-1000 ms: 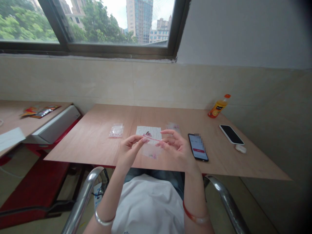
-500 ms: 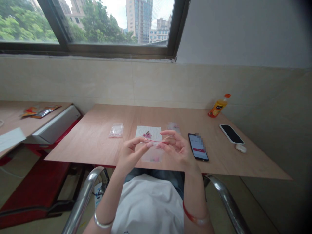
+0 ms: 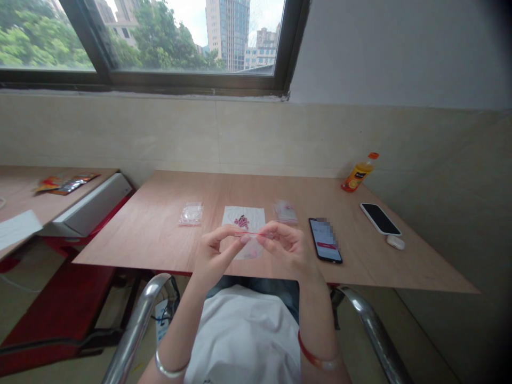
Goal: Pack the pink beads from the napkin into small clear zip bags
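A thin red cord (image 3: 253, 233) is stretched level between my two hands, above the near part of the table. My left hand (image 3: 218, 253) pinches its left end between thumb and forefinger. On the other side my right hand (image 3: 286, 248) pinches the cord the same way, its other fingers curled in. Just beyond my fingertips lies a white sheet (image 3: 256, 214) with a small cluster of pink-red beads (image 3: 241, 221) on it. A clear plastic bag (image 3: 252, 250) shows partly below my hands.
Small clear packets (image 3: 191, 214) lie left of the sheet, and more packets (image 3: 285, 211) lie right. A lit phone (image 3: 325, 240), a white phone (image 3: 380, 219), a white earbud case (image 3: 396, 242) and an orange drink bottle (image 3: 359, 173) stand or lie rightward. Metal chair arms (image 3: 140, 325) flank me.
My right hand has closed in, its raised fingers now curled and its pinch nearer my left hand. The exposed stretch of red cord looks shorter. My left hand has barely moved.
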The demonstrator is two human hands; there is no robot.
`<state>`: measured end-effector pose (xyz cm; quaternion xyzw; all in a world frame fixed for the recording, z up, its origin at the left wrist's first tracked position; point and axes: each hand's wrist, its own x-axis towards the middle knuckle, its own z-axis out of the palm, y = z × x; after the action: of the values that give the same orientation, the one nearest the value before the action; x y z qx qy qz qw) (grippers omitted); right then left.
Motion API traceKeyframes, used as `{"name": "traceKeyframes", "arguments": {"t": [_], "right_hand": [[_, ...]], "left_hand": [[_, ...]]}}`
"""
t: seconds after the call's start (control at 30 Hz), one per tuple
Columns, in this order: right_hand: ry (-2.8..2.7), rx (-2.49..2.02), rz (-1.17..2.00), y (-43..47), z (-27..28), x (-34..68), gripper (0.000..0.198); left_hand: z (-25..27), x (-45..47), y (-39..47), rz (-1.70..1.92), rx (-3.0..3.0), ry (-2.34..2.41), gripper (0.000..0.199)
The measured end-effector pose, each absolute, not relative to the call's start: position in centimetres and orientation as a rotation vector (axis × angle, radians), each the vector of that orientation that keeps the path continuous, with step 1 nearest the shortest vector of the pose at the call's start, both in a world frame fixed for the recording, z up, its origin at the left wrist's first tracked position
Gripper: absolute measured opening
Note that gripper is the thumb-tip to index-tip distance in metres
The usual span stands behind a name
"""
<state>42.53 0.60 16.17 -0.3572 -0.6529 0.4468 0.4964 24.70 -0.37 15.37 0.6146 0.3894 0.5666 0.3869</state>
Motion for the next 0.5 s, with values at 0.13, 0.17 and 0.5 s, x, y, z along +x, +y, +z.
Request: {"name": "traceKeyframes", "arguments": {"t": [0.13,0.17,0.5], "right_hand": [[-1.617,-0.898,1.003,0.51,16.27,42.60,0.017],[-1.620,-0.897,0.999,0.48,16.31,42.63,0.017],[-1.648,-0.915,0.979,0.14,16.75,42.77,0.013]], "left_hand": [[15.34,24.76,-0.39,1.421,1.604,1.015,0.012],[15.41,24.78,-0.40,1.413,1.614,1.018,0.012],[15.93,24.97,-0.69,1.460,1.695,0.956,0.005]]}}
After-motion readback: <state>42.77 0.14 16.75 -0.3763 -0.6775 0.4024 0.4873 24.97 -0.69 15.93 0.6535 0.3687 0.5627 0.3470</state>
